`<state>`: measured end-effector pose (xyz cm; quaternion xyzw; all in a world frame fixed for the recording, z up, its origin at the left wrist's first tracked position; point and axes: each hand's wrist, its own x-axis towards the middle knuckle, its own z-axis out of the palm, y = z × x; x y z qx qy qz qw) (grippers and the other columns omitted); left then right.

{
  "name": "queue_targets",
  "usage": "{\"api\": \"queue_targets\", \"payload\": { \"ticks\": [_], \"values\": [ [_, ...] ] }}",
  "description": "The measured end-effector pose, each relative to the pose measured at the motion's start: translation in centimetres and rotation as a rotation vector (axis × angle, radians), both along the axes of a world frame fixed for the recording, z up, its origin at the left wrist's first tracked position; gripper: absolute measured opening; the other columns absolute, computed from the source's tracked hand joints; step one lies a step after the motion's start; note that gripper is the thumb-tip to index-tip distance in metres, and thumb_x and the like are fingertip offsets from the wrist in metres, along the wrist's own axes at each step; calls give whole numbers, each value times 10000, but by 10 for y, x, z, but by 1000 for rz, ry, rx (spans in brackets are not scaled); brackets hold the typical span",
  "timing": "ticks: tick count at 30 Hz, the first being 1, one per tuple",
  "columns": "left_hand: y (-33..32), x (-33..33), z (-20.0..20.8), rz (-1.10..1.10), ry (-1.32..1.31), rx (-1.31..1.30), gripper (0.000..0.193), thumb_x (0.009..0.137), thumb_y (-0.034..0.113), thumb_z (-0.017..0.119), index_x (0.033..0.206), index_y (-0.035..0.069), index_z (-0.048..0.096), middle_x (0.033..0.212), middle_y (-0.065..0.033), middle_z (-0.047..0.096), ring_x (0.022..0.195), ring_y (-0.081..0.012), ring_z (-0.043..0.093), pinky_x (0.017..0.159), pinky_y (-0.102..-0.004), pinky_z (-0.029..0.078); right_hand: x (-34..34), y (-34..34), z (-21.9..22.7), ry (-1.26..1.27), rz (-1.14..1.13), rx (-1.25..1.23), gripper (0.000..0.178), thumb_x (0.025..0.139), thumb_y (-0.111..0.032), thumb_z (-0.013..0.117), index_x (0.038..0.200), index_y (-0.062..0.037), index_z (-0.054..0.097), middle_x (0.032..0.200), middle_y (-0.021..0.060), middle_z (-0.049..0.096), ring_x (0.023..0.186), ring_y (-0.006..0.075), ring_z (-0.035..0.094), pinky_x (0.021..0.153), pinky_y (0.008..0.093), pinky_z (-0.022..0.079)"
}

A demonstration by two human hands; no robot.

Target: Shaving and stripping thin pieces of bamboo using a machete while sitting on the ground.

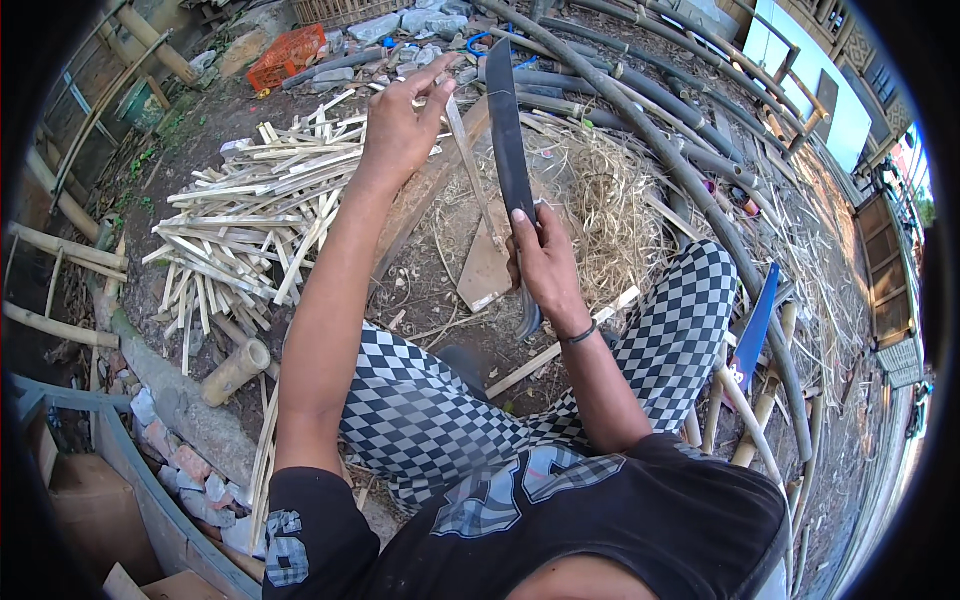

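Note:
My right hand is wrapped round the handle of a machete, with the thumb laid along its lower blade. The machete's long dark blade points up and away from me, and the curved handle end shows below the fist. Farther out on the left, my left hand pinches the upper end of a thin bamboo strip between thumb and fingers. That strip slants down beside the blade toward a flat wooden piece on the ground. Whether blade and strip touch, I cannot tell.
A heap of split bamboo sticks lies at left, and curly shavings pile up at right. Long bamboo poles cross the far right. A blue saw is beside my right knee. An orange crate stands far left.

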<state>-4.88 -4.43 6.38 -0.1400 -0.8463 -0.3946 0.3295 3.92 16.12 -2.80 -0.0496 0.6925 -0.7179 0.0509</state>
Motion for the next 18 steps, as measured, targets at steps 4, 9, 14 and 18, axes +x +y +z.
{"api": "queue_targets", "payload": {
  "ticks": [4,9,14,18],
  "values": [
    [-15,4,9,-55,44,-123,333,997,203,560,1323,173,625,1048,-116,653,1066,-257,626,962,-357,461,1,-4,29,117,-13,71,133,977,-106,492,1056,0,476,602,36,547,444,127,548,408,306,439],
    [-9,8,11,-222,-2,124,252,937,156,653,1180,137,713,1102,-84,675,1010,-214,650,949,-353,482,-3,-3,47,150,18,155,186,963,-75,477,1127,13,458,652,93,620,503,169,624,458,319,485],
    [-9,11,15,-147,95,-59,296,880,106,699,1171,152,720,1120,-74,690,968,-208,671,915,-331,507,-1,-7,53,247,-11,163,185,948,-66,466,1111,21,465,738,139,655,640,243,684,584,380,524],
    [-7,11,16,-164,206,-178,340,830,58,719,1151,167,737,1041,-71,720,958,-208,677,870,-324,521,-12,-11,54,361,-50,293,194,945,-98,497,1093,25,471,784,204,653,727,344,682,666,449,509]
  ]
}}
